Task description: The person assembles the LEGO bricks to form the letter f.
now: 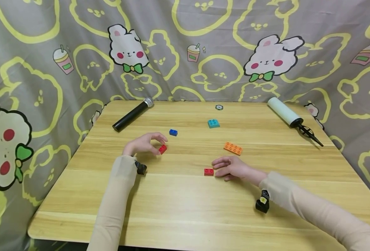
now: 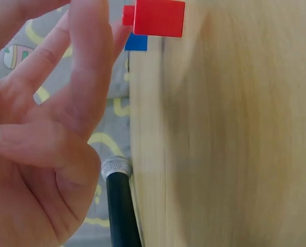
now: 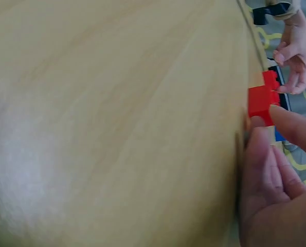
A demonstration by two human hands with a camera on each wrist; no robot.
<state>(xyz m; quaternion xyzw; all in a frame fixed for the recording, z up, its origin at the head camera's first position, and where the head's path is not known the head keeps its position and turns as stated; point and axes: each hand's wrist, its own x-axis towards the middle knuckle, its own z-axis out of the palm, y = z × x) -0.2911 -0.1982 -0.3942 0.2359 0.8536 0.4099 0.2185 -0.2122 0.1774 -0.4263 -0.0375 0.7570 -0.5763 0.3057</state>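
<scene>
My left hand point(image 1: 145, 143) is over the left part of the table, fingers bent loosely and thumb apart. Right beside its fingertips sits a red two-stud brick point(image 1: 162, 149), also seen past the fingers in the left wrist view as a red block point(image 2: 159, 18). My right hand point(image 1: 233, 168) rests low at the table, its fingertips close to another red two-stud brick point(image 1: 208, 172). In the right wrist view, thumb and index finger reach up to that brick point(image 3: 261, 103); whether they touch it I cannot tell. Neither brick appears gripped.
A blue brick point(image 1: 173, 132) lies beyond the left hand. Further off are a teal brick point(image 1: 213, 123), an orange brick point(image 1: 233, 148) and a small round disc point(image 1: 219, 107). A microphone point(image 1: 131, 115) lies back left, a pale cylinder with black handle point(image 1: 285, 111) back right. Patterned curtain point(image 1: 178, 69) borders the table.
</scene>
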